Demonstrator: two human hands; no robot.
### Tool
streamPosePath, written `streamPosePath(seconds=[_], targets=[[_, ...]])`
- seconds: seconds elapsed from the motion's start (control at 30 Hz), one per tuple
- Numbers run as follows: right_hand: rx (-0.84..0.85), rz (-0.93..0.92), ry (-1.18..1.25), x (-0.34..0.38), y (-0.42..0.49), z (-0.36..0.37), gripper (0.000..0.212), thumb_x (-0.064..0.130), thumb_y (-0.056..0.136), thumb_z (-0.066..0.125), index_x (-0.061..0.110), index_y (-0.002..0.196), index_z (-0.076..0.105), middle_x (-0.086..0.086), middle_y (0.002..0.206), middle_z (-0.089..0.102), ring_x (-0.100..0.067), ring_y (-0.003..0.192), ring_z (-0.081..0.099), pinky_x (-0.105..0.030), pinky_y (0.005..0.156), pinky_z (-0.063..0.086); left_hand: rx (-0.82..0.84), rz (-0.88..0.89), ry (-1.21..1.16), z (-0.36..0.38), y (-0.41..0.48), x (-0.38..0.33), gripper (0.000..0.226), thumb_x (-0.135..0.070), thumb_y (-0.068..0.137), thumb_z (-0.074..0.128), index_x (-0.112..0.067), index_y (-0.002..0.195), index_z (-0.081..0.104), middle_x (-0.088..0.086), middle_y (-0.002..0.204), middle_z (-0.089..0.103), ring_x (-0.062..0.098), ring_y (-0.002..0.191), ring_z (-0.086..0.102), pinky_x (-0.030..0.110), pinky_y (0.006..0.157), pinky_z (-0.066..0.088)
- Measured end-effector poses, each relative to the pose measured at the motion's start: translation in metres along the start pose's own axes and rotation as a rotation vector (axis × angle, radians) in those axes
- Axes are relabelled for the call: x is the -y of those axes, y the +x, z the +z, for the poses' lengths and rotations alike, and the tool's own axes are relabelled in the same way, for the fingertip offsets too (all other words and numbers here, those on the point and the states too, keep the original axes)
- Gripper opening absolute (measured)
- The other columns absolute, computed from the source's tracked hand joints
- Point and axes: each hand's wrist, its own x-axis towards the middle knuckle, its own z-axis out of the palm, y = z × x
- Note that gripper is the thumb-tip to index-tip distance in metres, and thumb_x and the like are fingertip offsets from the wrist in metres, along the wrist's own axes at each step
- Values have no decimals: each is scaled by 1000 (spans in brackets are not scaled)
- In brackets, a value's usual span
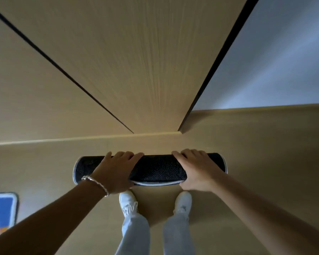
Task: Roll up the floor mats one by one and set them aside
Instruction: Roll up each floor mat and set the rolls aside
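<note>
A black rolled floor mat [160, 168], white-dotted backing outward and pale stitching along its edges, lies sideways on the beige floor [265, 162] at lower centre of the frame, just beside the base of a tan wooden cupboard [136, 70]; the roll looks complete, its loose edge facing the person. The left hand [116, 171], a silver bracelet [95, 180] at its wrist, and the right hand [197, 171] each grip the roll, fingers curled over its far side, thumbs low on the near side, probably to stop it springing open and to lift it; white shoes [127, 199] stand just below; a flat blue floor mat [0, 210] with a grey border lies at the lower left edge, seemingly next.
</note>
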Motion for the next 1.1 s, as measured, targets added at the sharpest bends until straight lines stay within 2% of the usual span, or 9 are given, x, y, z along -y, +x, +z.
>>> streamPosePath(seconds=[0.13,0.3,0.4,0.43,0.5,0.57,0.77,0.87,1.1], targets=[[49,-4,31,-8,47,91,85,35,77,64,18,145,16,-7,131,37,-27,120,37,-39,107,28,46,-18,13,85,40,11,77,-50,80,56,-31,143,17,-7,137,42,18,123,45,39,102,36],[86,7,34,-19,99,177,89,30,76,65,19,146,12,-7,132,35,-27,122,36,-39,109,26,83,-86,53,172,81,14,76,-39,79,55,-29,143,15,-6,136,39,20,124,41,46,104,31],[117,13,2,-23,119,212,90,24,74,65,20,146,12,-7,134,34,-27,123,35,-40,110,24,75,-83,55,213,94,17,75,-48,78,60,-27,141,24,-4,128,48,22,115,50,49,101,34],[125,16,2,-24,126,226,90,23,75,65,20,147,11,-8,135,33,-27,123,35,-40,110,24,67,-55,53,227,100,21,77,-52,73,66,-25,137,33,-2,121,54,23,107,55,50,96,39],[131,29,11,-26,137,249,88,23,76,65,19,147,12,-7,135,34,-27,122,37,-41,109,26,31,5,73,255,112,32,82,-55,54,79,-22,123,49,1,98,63,24,83,61,48,76,51],[130,57,13,-28,147,271,84,23,78,66,17,146,15,-6,133,36,-26,121,39,-40,108,30,-23,29,89,280,127,42,88,-56,38,85,-20,113,52,2,86,62,24,70,60,42,61,52],[75,147,-43,-43,188,321,70,21,74,71,15,134,36,-6,120,44,-26,109,45,-40,100,37,-98,82,110,337,179,57,92,-50,40,86,-19,116,44,8,92,60,28,77,57,42,64,51],[22,156,-55,-56,223,336,67,24,67,75,14,127,46,-6,113,50,-27,103,49,-42,94,43,-168,26,109,361,210,67,82,-38,47,85,-17,116,45,9,94,58,30,79,56,44,67,50],[-135,134,-115,-91,317,364,76,21,57,82,10,124,49,-12,105,55,-34,95,53,-48,85,47,-307,-133,137,403,287,99,73,-14,56,74,-15,121,39,15,101,56,33,86,55,47,73,47]])
